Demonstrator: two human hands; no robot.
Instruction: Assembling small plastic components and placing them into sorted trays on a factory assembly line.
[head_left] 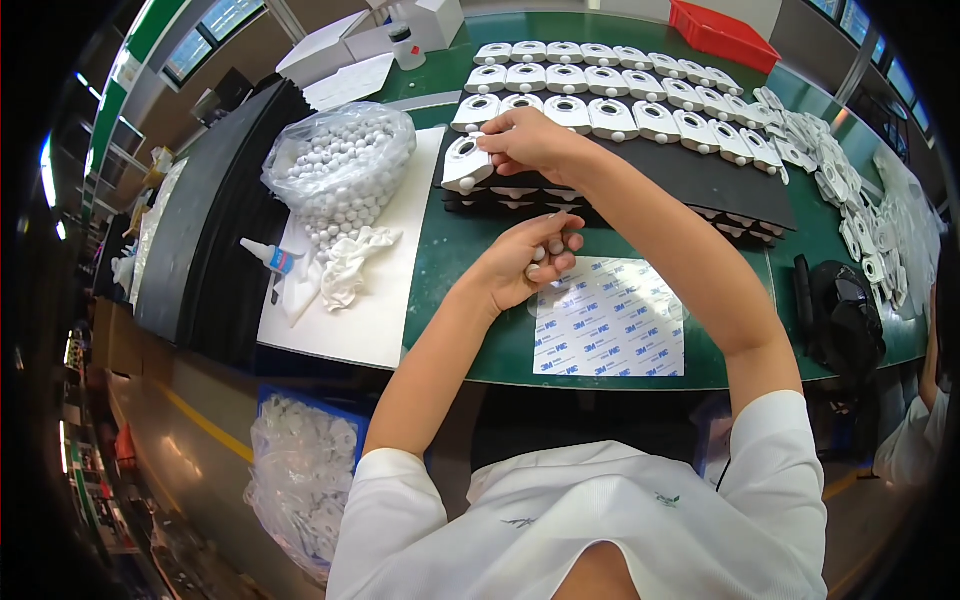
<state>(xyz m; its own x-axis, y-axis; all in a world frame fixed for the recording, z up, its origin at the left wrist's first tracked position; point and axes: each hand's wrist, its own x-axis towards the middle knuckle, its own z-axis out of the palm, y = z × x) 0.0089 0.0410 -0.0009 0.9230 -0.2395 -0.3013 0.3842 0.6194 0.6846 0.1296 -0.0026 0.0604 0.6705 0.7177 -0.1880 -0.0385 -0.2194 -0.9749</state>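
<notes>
My left hand (515, 265) is curled over the green table, cupping several small white balls (541, 254) in its fingers. Reaching forward, my right hand (532, 143) pinches the upper right edge of a white plastic housing (466, 165) with a round dark-rimmed hole. That housing lies at the front left corner of a black foam board (660, 175). Behind it, similar white housings (567, 113) stand in rows on the board, many with a white ball at the front edge. Whether my right fingertips also hold a ball is hidden.
To the left are a clear bag of white balls (345, 150), a small glue bottle (268, 256) and crumpled white tissue (350, 265). A printed adhesive sheet (610, 320) lies in front of me. Loose housings (850, 215) pile up at right; a red bin (722, 35) is behind.
</notes>
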